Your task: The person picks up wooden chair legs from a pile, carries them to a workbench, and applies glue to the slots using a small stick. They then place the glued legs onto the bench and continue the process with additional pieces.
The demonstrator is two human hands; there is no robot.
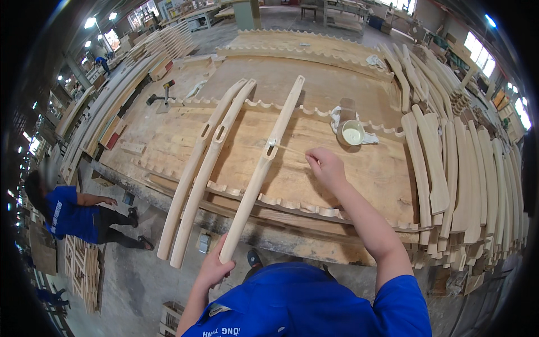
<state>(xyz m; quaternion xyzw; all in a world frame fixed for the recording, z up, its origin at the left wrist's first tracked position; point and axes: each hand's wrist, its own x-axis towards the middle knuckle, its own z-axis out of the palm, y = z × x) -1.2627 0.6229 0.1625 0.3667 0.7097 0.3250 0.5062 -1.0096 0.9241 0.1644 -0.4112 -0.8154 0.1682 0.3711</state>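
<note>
My left hand (215, 266) is closed around the near end of a long pale wooden leg (254, 185). The leg lies across the scalloped strips of the workbench, its far end pointing away from me. Pinched in my right hand (327, 167) is a thin wooden stick (292, 150). Its tip reaches the slot in the middle of the leg, where a white blob of what looks like glue sits. Two similar slotted legs (189, 174) (210, 177) rest side by side to the left. A clear cup of whitish liquid (352, 133) stands on the bench to the right, beside crumpled white cloth.
Stacked curved wooden pieces (460, 174) crowd the bench's right side. A hammer (160, 98) lies at the far left. Scalloped strips (306, 209) run along the bench (365, 168). A person in a blue shirt (64, 210) is on the floor at left.
</note>
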